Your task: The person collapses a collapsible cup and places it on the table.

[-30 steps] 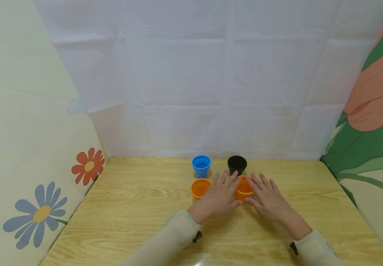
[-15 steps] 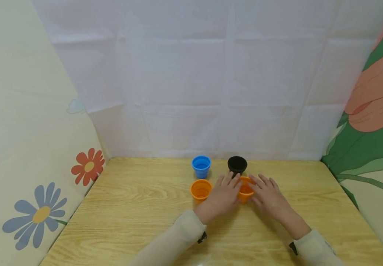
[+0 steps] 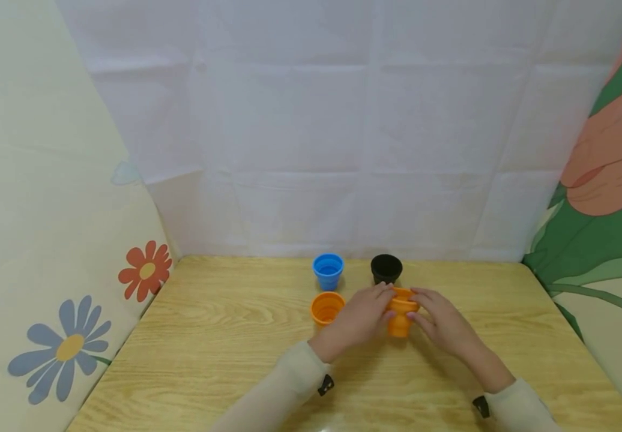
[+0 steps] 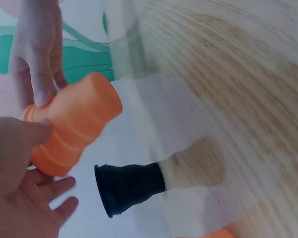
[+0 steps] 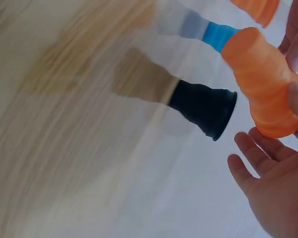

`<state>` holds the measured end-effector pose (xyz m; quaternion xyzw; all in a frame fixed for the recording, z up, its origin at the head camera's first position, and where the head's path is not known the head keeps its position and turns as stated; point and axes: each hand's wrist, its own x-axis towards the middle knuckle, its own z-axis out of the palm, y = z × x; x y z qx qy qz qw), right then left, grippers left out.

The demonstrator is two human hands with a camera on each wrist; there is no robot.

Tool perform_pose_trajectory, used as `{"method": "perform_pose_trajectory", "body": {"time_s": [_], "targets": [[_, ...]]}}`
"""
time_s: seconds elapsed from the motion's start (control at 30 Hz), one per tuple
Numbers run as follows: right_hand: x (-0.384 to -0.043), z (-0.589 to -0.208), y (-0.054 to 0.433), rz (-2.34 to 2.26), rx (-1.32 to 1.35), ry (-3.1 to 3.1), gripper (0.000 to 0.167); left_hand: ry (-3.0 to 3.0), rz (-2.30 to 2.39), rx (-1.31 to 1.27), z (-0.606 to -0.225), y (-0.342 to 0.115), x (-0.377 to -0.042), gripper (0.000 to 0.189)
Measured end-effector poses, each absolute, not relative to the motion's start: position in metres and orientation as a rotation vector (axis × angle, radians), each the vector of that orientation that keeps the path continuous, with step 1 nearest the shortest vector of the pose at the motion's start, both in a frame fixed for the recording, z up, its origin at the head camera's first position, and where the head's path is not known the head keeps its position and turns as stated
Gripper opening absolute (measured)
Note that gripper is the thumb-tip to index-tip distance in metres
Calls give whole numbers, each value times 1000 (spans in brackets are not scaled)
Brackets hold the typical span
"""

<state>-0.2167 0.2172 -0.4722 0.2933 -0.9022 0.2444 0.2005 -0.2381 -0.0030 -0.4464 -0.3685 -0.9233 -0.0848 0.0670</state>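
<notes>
Both hands hold one orange ribbed cup [image 3: 401, 318] between them by its rim end. It looks lifted off the table in the wrist views, its base showing. My left hand [image 3: 362, 312] grips its left side with thumb and fingers. On the other side, my right hand [image 3: 446, 321] pinches it. A second orange cup [image 3: 326, 308] stands next to my left hand, partly hidden by it. Just beyond the held cup is a black cup [image 3: 386, 267], upright on the table. To its left stands a blue cup [image 3: 328, 271].
A wood-grain table [image 3: 224, 336] lies under everything. White cloth [image 3: 289, 150] hangs along its back edge. Flower-patterned cloth [image 3: 68, 240] borders the left, with another patterned cloth [image 3: 608, 240] on the right.
Both hands have closed in from either side and taken hold of the nearer right orange cup, which has come up and slightly toward me. The other cups stay put.
</notes>
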Motion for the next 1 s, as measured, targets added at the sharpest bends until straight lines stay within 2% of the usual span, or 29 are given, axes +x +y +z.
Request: {"method": "perform_pose_trajectory", "body": {"time_s": [0.13,0.33,0.6,1.0], "targets": [[-212,-467,218,900,784,-2518,34,-2751,-604,-1178,-442,-10,-237,43],[-205,-459,217,1098,766,-2551,22,-2728,-977,-1177,-441,-23,-229,36],[-196,-458,215,1115,900,-2500,26,-2663,-1012,-1229,-446,-33,-221,35],[-193,-462,210,1122,990,-2455,21,-2590,-1149,-1217,-450,-36,-214,18]]}}
